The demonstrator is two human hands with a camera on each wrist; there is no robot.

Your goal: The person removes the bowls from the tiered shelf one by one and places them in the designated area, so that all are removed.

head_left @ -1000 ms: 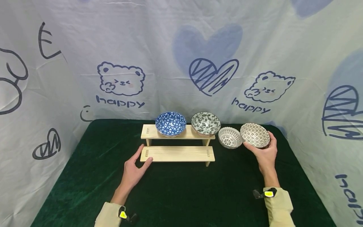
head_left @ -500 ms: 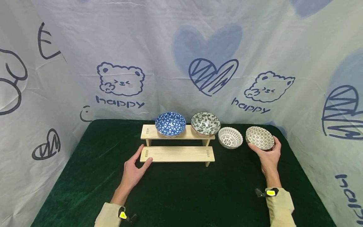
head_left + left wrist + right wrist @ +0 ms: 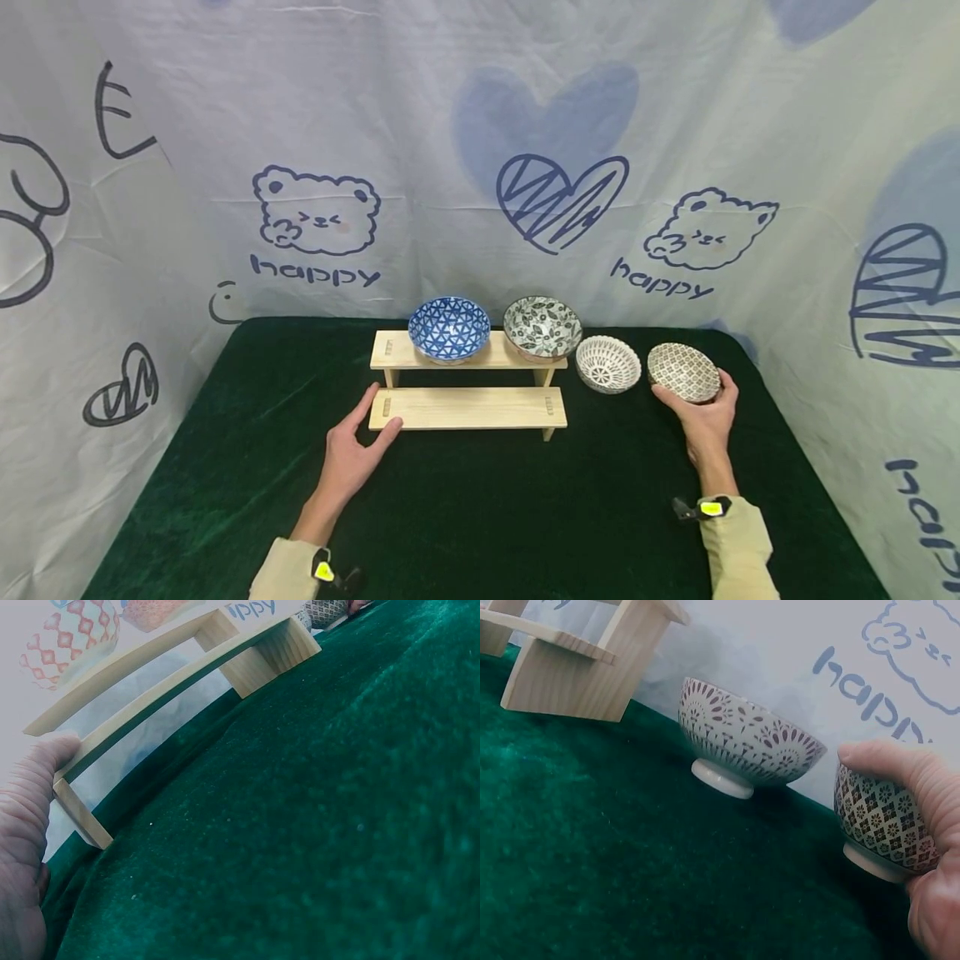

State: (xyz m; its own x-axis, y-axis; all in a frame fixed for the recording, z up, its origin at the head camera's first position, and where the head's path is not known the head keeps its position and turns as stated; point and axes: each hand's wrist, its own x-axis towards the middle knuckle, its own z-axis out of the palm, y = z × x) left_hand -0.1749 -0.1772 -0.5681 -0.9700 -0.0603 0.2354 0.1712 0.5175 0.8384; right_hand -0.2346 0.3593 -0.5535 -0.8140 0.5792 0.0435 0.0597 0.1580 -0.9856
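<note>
In the head view my right hand (image 3: 708,417) grips a bowl with a brown lattice pattern (image 3: 683,372) at the right. Its thumb lies at the near rim, also seen in the right wrist view on the patterned bowl (image 3: 885,821). Just left of it a smaller bowl with dark dashes (image 3: 608,365) stands apart. My left hand (image 3: 351,454) holds the left end of a two-step wooden stand (image 3: 468,408), thumb at the front edge of the lower step. In the left wrist view the thumb touches the board; the other fingers are mostly hidden.
On the stand's upper step sit a blue triangle-patterned bowl (image 3: 449,329) and a leaf-patterned bowl (image 3: 543,327). A dark green cloth (image 3: 480,517) covers the table. Behind hangs a pale curtain (image 3: 427,125) with drawn bears and hearts.
My right hand has moved the lattice-patterned bowl right and slightly nearer, opening a gap to the dashed bowl. The left hand and the stand have stayed in place.
</note>
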